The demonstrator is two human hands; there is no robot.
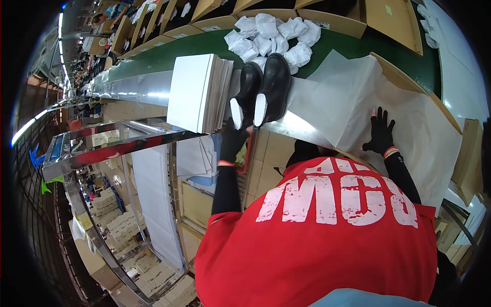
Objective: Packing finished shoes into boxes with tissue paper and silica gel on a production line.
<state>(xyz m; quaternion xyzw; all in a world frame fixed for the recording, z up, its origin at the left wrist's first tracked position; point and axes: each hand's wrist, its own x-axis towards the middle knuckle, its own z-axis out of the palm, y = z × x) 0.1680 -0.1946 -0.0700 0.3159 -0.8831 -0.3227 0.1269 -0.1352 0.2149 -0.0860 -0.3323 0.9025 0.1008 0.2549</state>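
Observation:
My right hand (381, 134), in a black glove with bare fingertips, lies open with spread fingers on white tissue paper (419, 138) lining a cardboard box (396, 73). My left hand (233, 143), gloved alike, is at the near edge of the metal work surface, just below a pair of black ankle boots (276, 84). Its thumb stands apart from the fingers; some fingertips are hard to make out, and I see nothing held in it. The boots lie side by side, with white patches on their near ends. Left of them rises a stack of white cards or box lids (192, 94).
Crumpled white paper bundles (266, 36) lie beyond the boots on a green belt (327, 61). Open cardboard boxes (215, 21) line the far side. A metal frame (123, 148) stands at left, with paper sheets (197, 156) on a lower shelf. Another carton (466, 163) is at right.

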